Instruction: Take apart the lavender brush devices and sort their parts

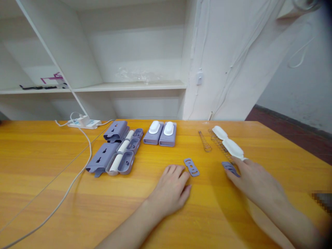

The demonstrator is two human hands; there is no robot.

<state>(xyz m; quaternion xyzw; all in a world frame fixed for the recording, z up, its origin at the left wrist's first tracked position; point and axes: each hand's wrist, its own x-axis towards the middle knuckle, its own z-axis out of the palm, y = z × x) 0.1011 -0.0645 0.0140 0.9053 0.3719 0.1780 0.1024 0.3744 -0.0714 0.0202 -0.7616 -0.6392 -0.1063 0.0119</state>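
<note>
The left hand (172,188) lies palm down on the table (38,166), fingers loosely together and holding nothing. Just beyond its fingertips, barely apart from them, lies a slotted plate (191,167), flat on the wood and turned at a slant.

The right hand (252,180) reaches forward with its fingers stretched out and close together. Their tips rest on a purple piece (230,168), which sticks out from under them toward the left. Whether the hand pinches the piece or only presses on it cannot be told, as the thumb is hidden. The near end of a white cap (233,148) lies right at the fingertips, and a second cap (220,132) sits behind it in line.

Beside the caps lie two springs, one alone (204,141) and one partly under the caps (218,142).

Farther left stand two blocks (160,135) with white tops, side by side and touching. Left of them are open cases (103,157) with white rollers (116,162) inside. A power strip (84,122) sits at the table's far edge, and its cable (77,173) trails toward the near left. Shelves (129,85) stand behind the table.
</note>
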